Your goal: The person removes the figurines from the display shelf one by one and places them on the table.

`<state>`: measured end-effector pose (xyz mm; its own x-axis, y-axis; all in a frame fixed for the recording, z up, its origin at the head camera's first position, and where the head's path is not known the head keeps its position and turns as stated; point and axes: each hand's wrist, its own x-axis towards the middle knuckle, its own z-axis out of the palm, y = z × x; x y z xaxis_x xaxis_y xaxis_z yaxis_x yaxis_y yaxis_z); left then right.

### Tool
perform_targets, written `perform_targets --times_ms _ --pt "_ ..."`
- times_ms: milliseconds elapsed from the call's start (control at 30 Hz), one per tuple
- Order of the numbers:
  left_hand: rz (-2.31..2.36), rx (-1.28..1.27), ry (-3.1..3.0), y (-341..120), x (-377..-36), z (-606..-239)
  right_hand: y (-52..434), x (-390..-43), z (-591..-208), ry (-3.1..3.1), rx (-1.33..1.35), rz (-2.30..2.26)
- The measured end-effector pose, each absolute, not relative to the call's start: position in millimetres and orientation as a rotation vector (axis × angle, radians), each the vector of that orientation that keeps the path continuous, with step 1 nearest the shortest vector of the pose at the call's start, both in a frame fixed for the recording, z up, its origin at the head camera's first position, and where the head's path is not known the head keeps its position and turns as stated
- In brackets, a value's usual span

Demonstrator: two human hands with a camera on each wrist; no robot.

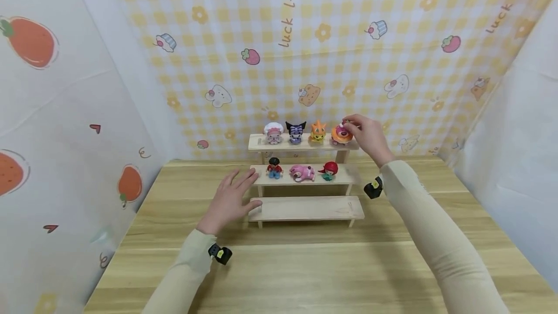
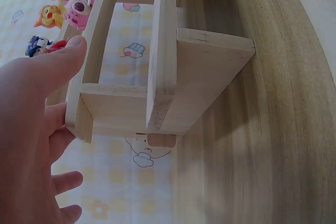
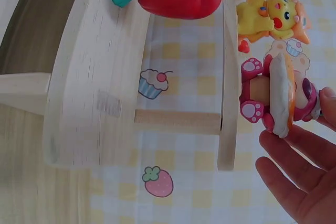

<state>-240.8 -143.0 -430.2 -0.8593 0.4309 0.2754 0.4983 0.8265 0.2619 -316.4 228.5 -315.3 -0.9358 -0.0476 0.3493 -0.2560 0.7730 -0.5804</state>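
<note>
Checkered cloth backs our desk; our right hand pinches the donut figure at the top shelf's right end, while our left hand, fingers straight, steadies the rack's left side.

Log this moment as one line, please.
right hand: pinches donut figure, top shelf | left hand: steadies rack's left end
</note>
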Motion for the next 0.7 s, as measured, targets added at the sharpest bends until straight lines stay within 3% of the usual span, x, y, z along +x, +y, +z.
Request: perform_targets --times_ms 700 --pt "-0.427 -0.729 -2.864 -142 -239 -423 276 -276 -320 -2.567 0.149 0.873"
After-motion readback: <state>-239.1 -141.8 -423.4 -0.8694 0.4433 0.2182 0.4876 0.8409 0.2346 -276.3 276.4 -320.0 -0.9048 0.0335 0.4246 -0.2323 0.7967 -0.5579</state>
